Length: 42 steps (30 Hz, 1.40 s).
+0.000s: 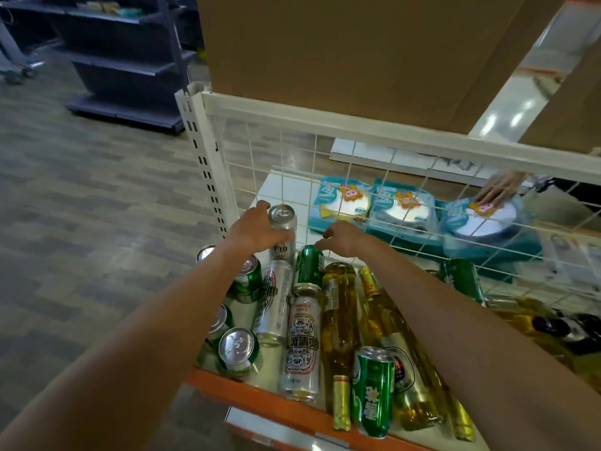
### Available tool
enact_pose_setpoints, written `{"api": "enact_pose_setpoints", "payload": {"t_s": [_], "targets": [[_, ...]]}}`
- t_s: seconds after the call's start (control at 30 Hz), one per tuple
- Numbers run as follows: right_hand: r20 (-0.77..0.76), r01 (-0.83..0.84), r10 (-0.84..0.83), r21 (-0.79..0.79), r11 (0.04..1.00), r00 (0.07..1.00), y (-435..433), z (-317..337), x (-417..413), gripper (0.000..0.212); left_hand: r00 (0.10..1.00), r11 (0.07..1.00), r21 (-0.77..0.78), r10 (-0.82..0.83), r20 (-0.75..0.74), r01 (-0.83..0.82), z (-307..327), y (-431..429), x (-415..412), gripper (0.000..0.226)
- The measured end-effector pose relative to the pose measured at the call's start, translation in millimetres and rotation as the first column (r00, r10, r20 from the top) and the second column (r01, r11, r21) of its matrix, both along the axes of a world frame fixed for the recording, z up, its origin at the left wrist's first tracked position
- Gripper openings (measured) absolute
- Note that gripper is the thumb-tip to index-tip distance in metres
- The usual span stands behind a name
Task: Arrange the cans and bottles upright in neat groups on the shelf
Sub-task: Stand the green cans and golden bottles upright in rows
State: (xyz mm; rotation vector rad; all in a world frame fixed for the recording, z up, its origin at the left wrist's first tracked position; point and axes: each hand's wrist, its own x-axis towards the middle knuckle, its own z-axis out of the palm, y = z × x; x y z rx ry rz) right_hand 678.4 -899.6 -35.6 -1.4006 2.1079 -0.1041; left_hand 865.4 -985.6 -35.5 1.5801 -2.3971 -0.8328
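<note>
Aluminium, likely slick and easily dented: the silver can (282, 229) stands upright at the shelf's (260, 400) back left corner, the left grip (257, 227) wrapped round its mid-body, probably the safest hold. The right grip (341, 237), loosely curled and empty, hovers by a lying green can (310, 265).

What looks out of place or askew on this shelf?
Most stock lies on its side in a jumble: two lying silver cans, the yellow bottles and a front green can. That can and one bottle's gold neck reach the orange front lip. The held can, gripped by the left hand, stands upright.
</note>
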Motion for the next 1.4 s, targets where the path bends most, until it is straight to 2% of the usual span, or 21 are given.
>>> {"api": "enact_pose_setpoints", "payload": {"t_s": [0.17, 0.3, 0.43, 0.6, 0.7, 0.83, 1.03, 1.13, 1.2, 1.4], "targets": [[-0.005, 0.015, -0.015, -0.022, 1.0, 1.0, 27, 6, -3, 0.052, 0.992, 0.994, 0.08, 0.076, -0.1, -0.068, -8, 3, -16, 0.073], [-0.006, 0.032, -0.033, -0.013, 0.999, 0.999, 57, 15, -4, 0.053, 0.979, 0.992, 0.036, 0.123, -0.165, -0.119, -3, 22, -8, 0.059], [-0.043, 0.037, -0.037, -0.007, 0.999, 0.998, 86, 32, 7, 0.055, 0.96, 0.991, -0.018, 0.122, -0.253, -0.131, 35, 48, 6, 0.066], [-0.1, 0.016, -0.018, -0.013, 1.0, 0.995, 132, 67, 43, 0.058, 0.933, 0.996, -0.09, -0.032, -0.358, 0.0, 115, 85, 23, 0.053], [-0.114, 0.052, -0.059, -0.07, 0.996, 0.992, 164, 95, 60, 0.06, 0.9, 0.989, -0.122, -0.13, -0.416, 0.087, 159, 115, 24, 0.036], [-0.165, 0.055, -0.069, -0.088, 0.995, 0.984, 216, 148, 71, 0.055, 0.879, 0.968, -0.202, -0.224, -0.422, 0.15, 210, 160, 13, 0.061], [-0.207, 0.15, -0.181, -0.157, 0.976, 0.962, 315, 208, 59, 0.051, 0.807, 0.897, -0.339, -0.415, -0.421, 0.284, 282, 254, -38, 0.068], [-0.239, 0.232, -0.272, -0.185, 0.955, 0.932, 389, 233, 35, 0.052, 0.739, 0.848, -0.387, -0.515, -0.435, 0.362, 305, 311, -80, 0.068], [-0.224, 0.33, -0.372, -0.205, 0.921, 0.901, 448, 245, 10, 0.051, 0.703, 0.818, -0.401, -0.565, -0.431, 0.412, 313, 355, -109, 0.077], [-0.153, 0.622, -0.66, -0.234, 0.748, 0.736, 660, 241, -64, 0.046, 0.566, 0.692, -0.381, -0.721, -0.4, 0.612, 311, 511, -195, 0.073]]}}
